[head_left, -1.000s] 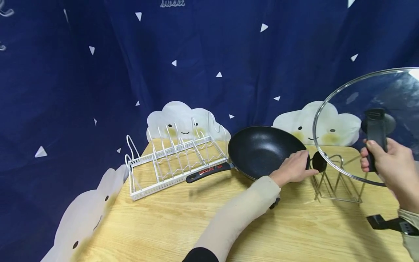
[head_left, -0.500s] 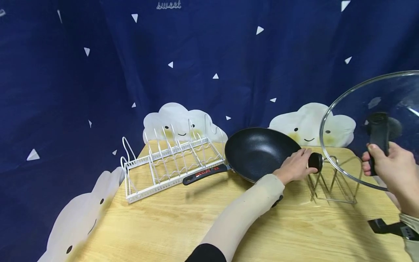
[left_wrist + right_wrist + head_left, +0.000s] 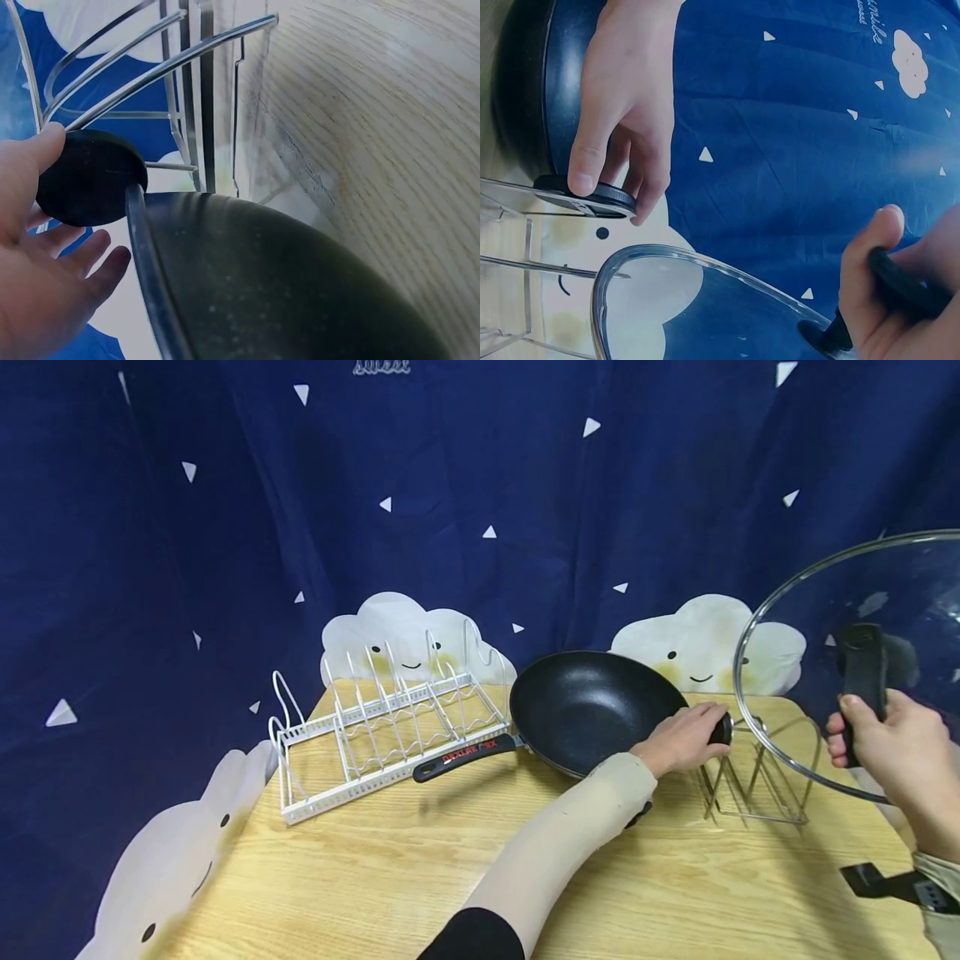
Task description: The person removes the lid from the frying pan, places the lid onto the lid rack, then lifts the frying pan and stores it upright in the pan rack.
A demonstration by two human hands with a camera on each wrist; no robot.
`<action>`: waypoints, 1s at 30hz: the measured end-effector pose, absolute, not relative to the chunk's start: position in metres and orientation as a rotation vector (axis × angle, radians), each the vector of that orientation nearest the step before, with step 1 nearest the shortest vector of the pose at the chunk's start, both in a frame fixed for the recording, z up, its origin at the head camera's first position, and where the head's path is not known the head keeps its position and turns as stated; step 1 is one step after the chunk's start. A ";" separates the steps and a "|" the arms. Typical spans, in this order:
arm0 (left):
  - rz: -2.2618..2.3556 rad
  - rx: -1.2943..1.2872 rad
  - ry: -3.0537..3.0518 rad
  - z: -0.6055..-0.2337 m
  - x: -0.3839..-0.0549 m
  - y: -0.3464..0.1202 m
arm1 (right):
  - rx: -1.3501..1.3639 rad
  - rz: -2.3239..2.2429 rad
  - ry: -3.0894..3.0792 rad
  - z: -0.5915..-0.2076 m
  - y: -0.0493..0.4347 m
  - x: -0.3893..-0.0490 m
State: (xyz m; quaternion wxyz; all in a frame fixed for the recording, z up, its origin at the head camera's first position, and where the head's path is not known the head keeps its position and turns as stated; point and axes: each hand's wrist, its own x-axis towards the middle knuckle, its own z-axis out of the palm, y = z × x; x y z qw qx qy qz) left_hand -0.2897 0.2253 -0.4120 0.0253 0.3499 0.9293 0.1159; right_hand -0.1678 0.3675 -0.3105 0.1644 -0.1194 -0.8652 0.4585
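Observation:
In the head view a black wok stands on the table, its long handle pointing left. My left hand reaches across to its right edge. There it pinches a small round black disc-shaped piece between thumb and fingers. The disc sits right beside the wok rim and overlaps the wire stand in the left wrist view. At the far right, my right hand grips the black handle of a large glass lid, holding it upright above the table.
A white wire rack with several dividers lies left of the wok. The metal wire stand stands right of the wok, below the raised lid. A blue curtain with white clouds hangs behind the wooden table.
My left hand has moved onto the black disc, its fingers closing on it. The glass lid in my right hand has dropped slightly. The head view has shifted a little to the right.

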 end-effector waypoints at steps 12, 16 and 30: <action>0.372 1.081 2.911 -0.414 -0.284 0.224 | -0.317 1.097 -2.616 -0.314 0.359 -0.163; 0.405 1.073 2.919 -0.415 -0.285 0.220 | -0.260 0.976 -2.674 -0.316 0.351 -0.162; 0.408 1.061 2.941 -0.418 -0.280 0.220 | -0.129 0.645 -2.789 -0.326 0.340 -0.158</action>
